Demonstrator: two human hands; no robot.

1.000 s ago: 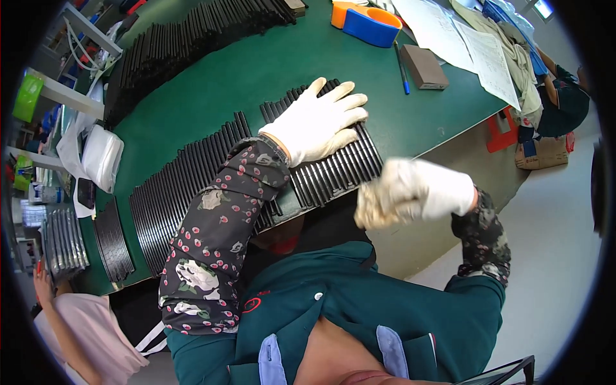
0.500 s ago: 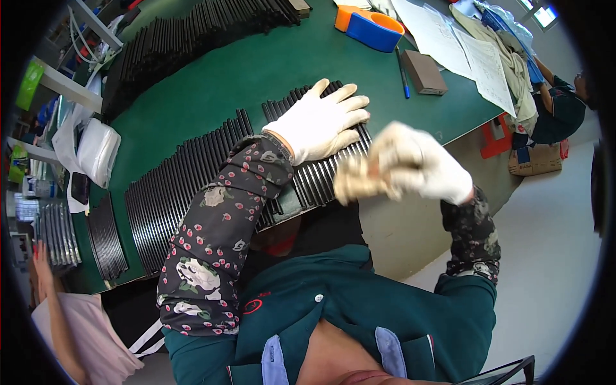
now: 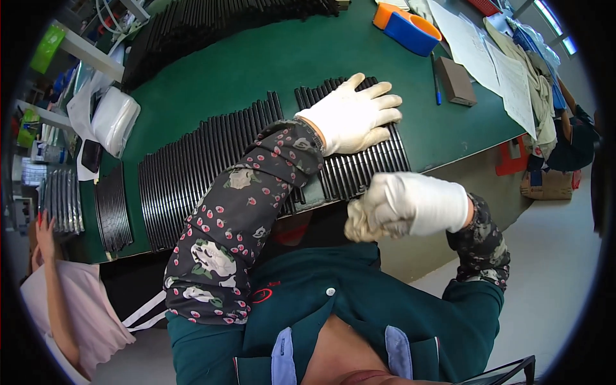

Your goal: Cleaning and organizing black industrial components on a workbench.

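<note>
My left hand (image 3: 356, 119), in a white work glove, lies flat with fingers spread on a row of thin black rods (image 3: 366, 168) at the near edge of the green table. The rods are side by side and pressed under the palm. My right hand (image 3: 420, 204), gloved too, is closed around a crumpled cream cloth (image 3: 360, 223). It hangs just off the near edge, close to the rods' near ends. Part of the cloth is hidden inside the fist. To the left of this row is a wider row of black rods (image 3: 192, 176), partly covered by my left sleeve.
A large pile of black rods (image 3: 199, 25) lies at the back, a small bundle (image 3: 113, 212) at the left. Back right are an orange and blue tape dispenser (image 3: 410, 32), a pen (image 3: 437, 83), a brown block (image 3: 457, 82) and papers (image 3: 475, 58). A co-worker's hand (image 3: 46, 237) shows at left.
My right hand with the cloth has come nearer to me and lower, toward the rods' near ends. My left hand stays flat on the rods. The whole view has shifted slightly.
</note>
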